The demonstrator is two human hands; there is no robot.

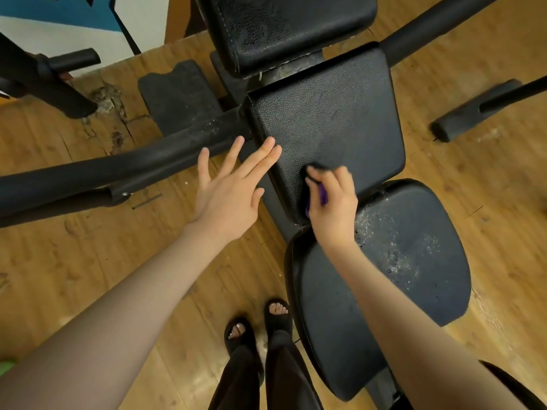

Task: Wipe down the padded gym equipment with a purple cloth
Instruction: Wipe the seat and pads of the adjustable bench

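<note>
Wiping is the step going on now. The right hand (pixel 331 202) has its fingers curled tight around a small bunched-up purple cloth (pixel 322 196) and pushes it down on the black padded middle pad (pixel 334 122) of the bench, close to that pad's near edge. Only a bit of the cloth peeks out between the fingers. The left hand (pixel 228 190) is flat with fingers straight and spread. Its fingertips reach the left edge of the same pad, but I cannot tell if they press on it or just float above.

This middle pad looks mostly clean. The rounded black seat pad (pixel 414 261) nearer to the person has pale dusty specks on it, so I think it has not been wiped yet. The black back pad (pixel 284 28) farther away looks scuffed and speckled too.

Next, the cloth hand needs to slide across the rest of the middle pad, then move on to the dusty seat pad. It should push flat and firm so the specks come off.

No boxes, bins or bowls show here, so nothing is held inside anything.
</note>
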